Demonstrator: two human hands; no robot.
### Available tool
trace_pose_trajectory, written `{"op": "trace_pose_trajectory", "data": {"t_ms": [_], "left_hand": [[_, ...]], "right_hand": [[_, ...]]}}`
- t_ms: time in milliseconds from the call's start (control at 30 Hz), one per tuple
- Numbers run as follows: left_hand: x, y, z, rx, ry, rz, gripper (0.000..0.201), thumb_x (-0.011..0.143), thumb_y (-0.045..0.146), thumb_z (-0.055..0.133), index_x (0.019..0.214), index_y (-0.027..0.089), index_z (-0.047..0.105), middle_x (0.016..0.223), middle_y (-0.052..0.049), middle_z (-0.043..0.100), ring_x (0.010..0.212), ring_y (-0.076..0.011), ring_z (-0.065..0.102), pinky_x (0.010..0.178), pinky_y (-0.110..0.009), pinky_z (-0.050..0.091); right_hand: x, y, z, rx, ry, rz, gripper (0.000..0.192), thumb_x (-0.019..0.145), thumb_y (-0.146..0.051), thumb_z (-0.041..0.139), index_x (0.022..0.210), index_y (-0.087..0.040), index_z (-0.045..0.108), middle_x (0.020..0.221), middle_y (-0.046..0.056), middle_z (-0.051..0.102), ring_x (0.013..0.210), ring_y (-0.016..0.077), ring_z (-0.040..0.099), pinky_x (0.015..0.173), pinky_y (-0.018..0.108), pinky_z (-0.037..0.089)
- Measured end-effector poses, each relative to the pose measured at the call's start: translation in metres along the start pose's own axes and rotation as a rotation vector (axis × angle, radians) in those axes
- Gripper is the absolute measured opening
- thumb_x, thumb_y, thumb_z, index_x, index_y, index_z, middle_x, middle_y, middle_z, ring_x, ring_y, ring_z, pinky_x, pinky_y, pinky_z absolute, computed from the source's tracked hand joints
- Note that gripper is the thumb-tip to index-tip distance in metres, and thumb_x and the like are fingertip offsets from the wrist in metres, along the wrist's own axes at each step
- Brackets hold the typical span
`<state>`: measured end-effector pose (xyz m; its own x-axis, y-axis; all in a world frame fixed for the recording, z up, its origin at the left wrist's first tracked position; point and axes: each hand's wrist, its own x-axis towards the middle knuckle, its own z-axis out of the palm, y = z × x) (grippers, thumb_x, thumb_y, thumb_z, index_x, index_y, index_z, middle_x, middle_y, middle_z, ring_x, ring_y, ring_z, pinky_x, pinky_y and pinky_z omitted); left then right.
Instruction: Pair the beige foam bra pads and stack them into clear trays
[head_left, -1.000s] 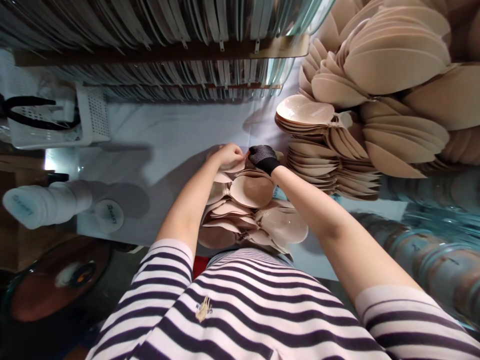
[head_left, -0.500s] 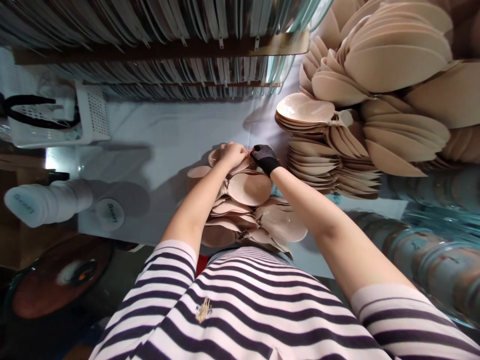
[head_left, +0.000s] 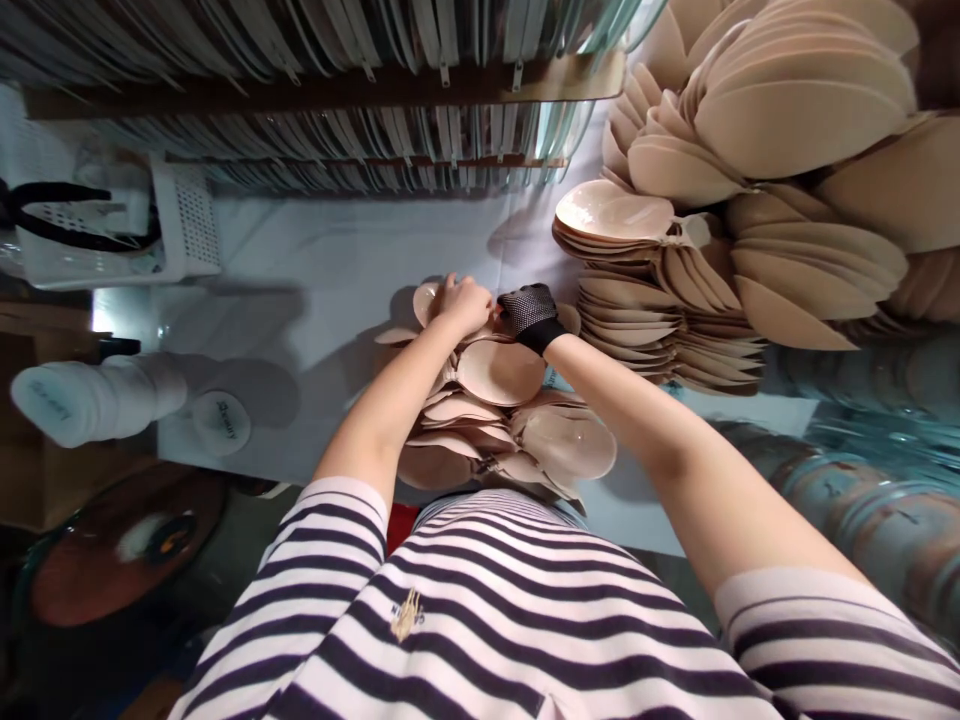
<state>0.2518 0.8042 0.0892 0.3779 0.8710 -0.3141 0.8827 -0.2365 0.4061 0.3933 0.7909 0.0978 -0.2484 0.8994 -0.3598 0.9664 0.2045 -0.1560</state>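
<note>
My bare left hand (head_left: 468, 304) is closed, its fingers bent in at the middle of a beige stick-on bra (head_left: 426, 301). Close beside it, my right hand (head_left: 529, 311), in a black dotted fingerless glove, is closed at the same middle part. Both hands hide the join and most of the fingertips. One cup shows left of my left hand, and a beige edge shows right of the glove. Below my wrists lies a pile of more stick-on bras (head_left: 501, 374), some with glossy inner faces, reaching towards my striped shirt.
Rows of zipped clear pouches (head_left: 360, 140) stand at the back. Tall stacks of beige bras (head_left: 630, 315) fill the right side, with clear round cases (head_left: 847, 500) nearer. On the left are a white basket (head_left: 196, 220), white round tubs (head_left: 97, 400) and a round labelled lid (head_left: 221, 422).
My left fingers have lifted and spread slightly, and the gloved hand has turned a little. The bra's cups have shifted, with more beige showing right of the glove.
</note>
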Motion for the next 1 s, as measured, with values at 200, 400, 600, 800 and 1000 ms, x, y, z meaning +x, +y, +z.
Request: {"op": "trace_pose_trajectory", "data": {"t_ms": [200, 400, 600, 800, 1000], "left_hand": [[-0.001, -0.001, -0.009, 0.088, 0.029, 0.065, 0.03, 0.085, 0.017, 0.052, 0.093, 0.021, 0.082, 0.097, -0.014, 0.074, 0.119, -0.0327, 0.051, 0.119, -0.056, 0.012], [-0.008, -0.003, -0.005, 0.052, 0.007, 0.055, 0.031, 0.085, 0.02, 0.053, 0.093, 0.025, 0.082, 0.096, -0.012, 0.072, 0.119, -0.032, 0.051, 0.121, -0.058, 0.009], [-0.005, -0.012, -0.013, -0.011, -0.08, 0.035, 0.029, 0.08, 0.019, 0.057, 0.092, 0.028, 0.082, 0.094, -0.01, 0.072, 0.121, -0.0319, 0.052, 0.122, -0.06, 0.01], [0.002, -0.015, -0.011, 0.053, -0.167, 0.083, 0.028, 0.077, 0.015, 0.057, 0.09, 0.022, 0.08, 0.092, -0.011, 0.07, 0.122, -0.0318, 0.054, 0.121, -0.062, 0.011], [0.0, -0.019, -0.012, -0.076, -0.15, 0.027, 0.019, 0.079, 0.024, 0.06, 0.083, 0.024, 0.079, 0.086, -0.006, 0.073, 0.109, -0.0284, 0.06, 0.119, -0.055, 0.021]], "right_hand": [[0.01, 0.0, -0.009, -0.044, -0.055, 0.002, 0.035, 0.094, -0.032, 0.049, 0.109, -0.019, 0.077, 0.108, 0.017, 0.077, 0.102, 0.0287, 0.071, 0.091, 0.037, 0.044], [0.017, -0.001, -0.013, -0.07, -0.185, -0.007, 0.033, 0.092, -0.038, 0.054, 0.109, -0.023, 0.078, 0.111, 0.014, 0.077, 0.101, 0.0298, 0.071, 0.087, 0.037, 0.048], [0.024, 0.001, -0.024, -0.108, -0.309, -0.117, 0.035, 0.093, -0.036, 0.052, 0.115, -0.026, 0.077, 0.114, 0.01, 0.076, 0.102, 0.0267, 0.07, 0.085, 0.032, 0.05], [0.027, -0.01, -0.044, -0.173, -0.444, -0.196, 0.035, 0.09, -0.032, 0.056, 0.115, -0.02, 0.076, 0.111, 0.014, 0.076, 0.101, 0.0292, 0.07, 0.084, 0.035, 0.05], [0.023, -0.002, -0.038, 0.074, -0.4, -0.167, 0.031, 0.083, -0.025, 0.056, 0.104, -0.017, 0.078, 0.097, 0.008, 0.076, 0.084, 0.0198, 0.066, 0.073, 0.026, 0.047]]}}
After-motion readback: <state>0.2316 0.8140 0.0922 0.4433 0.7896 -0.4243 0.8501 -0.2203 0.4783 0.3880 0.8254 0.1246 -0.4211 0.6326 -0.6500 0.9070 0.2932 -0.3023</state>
